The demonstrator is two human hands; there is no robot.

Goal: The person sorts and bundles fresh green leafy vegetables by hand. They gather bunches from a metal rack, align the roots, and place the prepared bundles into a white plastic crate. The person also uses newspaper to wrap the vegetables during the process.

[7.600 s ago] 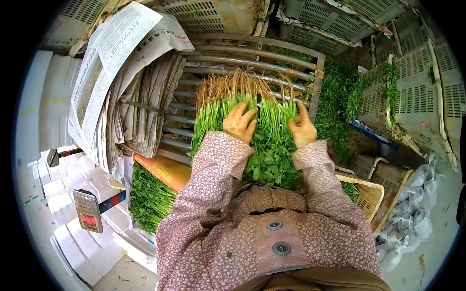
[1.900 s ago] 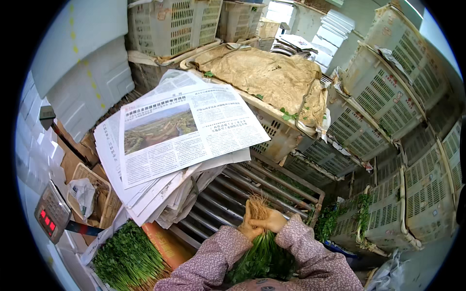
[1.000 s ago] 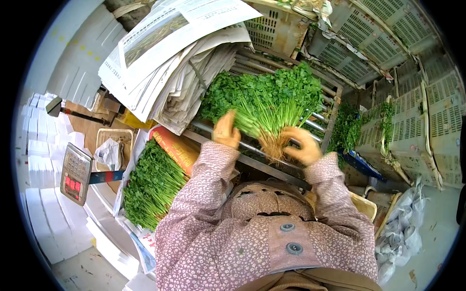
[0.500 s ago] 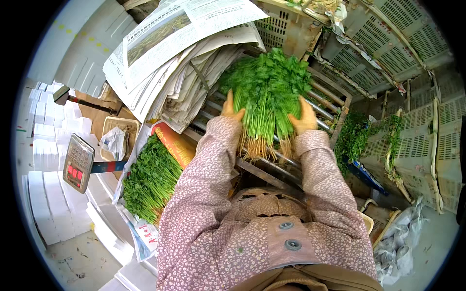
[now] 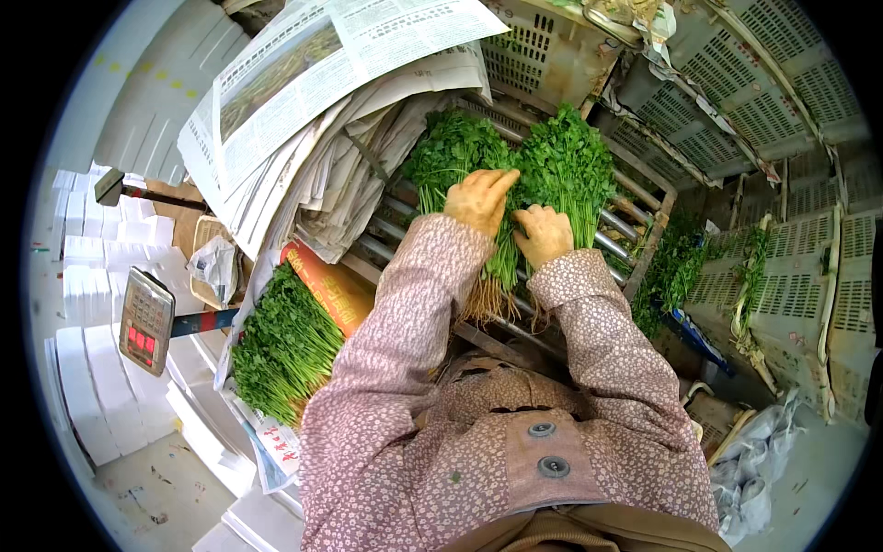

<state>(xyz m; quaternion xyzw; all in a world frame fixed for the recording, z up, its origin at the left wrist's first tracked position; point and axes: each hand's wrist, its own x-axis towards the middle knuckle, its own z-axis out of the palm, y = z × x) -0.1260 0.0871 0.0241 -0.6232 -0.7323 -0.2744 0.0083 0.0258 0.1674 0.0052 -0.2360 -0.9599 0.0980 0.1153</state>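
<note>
In the head view, my greens point(image 5: 567, 155) lie across the bars of the metal rack point(image 5: 655, 237), leaves away from me and brown roots point(image 5: 487, 300) toward me. My left hand point(image 5: 478, 200) is over the stems, fingers stretched toward the seam between two leafy clumps; my right hand point(image 5: 544, 235) sits just beside it, fingers bent over the right-hand clump. The hands are near each other but apart. To do this well, I'd say, I should part the stems with light fingertips, keep the root ends level and avoid bruising the tender leaves. Whether I'm pinching any stems I cannot tell. My right sleeve point(image 5: 598, 299) hides part of the right clump's lower end, and the newspaper pile point(image 5: 322, 101) covers the rack's left part.
</note>
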